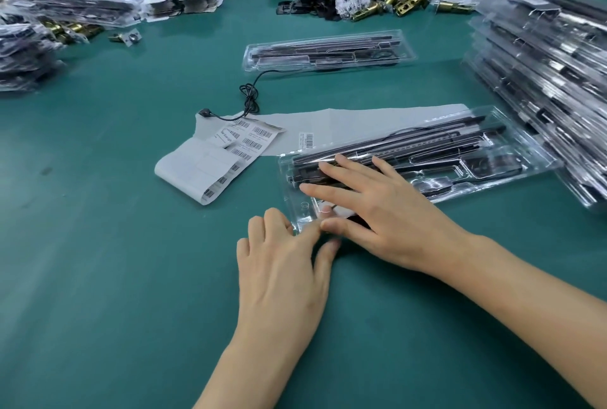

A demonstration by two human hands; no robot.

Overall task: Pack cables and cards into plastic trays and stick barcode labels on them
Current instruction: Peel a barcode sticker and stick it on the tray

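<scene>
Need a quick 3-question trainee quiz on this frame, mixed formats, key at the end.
1. True or false: the right hand lies flat, fingers straight, on the near tray.
2. The loose black cable lies: A) inside the near tray; B) on the mat between the far tray and the label sheet; C) coiled in the right hand.
3. On which side of the person does the tall stack of trays stand?
Key: 1 true; 2 B; 3 right.

Head-worn, close, down over table [98, 277]
</scene>
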